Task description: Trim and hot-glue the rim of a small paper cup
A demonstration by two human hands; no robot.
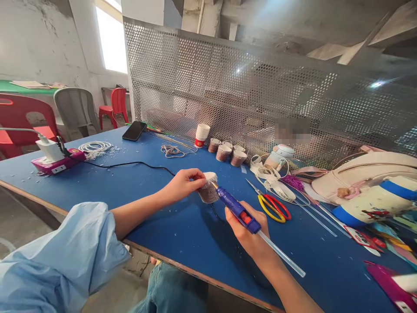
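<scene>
Currently looks like a gluing step: right hand [249, 224] is wrapped round the glue gun [233, 203], nozzle [214, 185] aimed far-left at the cup [207, 194], at or just beside its upper side; can't tell contact. Left hand [187, 186] pinches the cup's top from the left, fingers curled, forearm reaching in from near left. Cup is mid-table, nearer than the brown-sided cups [223, 153]. Right forearm enters from near right, glue stick [283, 255] trailing behind. Next move probably calls for a steady cup and fine nozzle control.
</scene>
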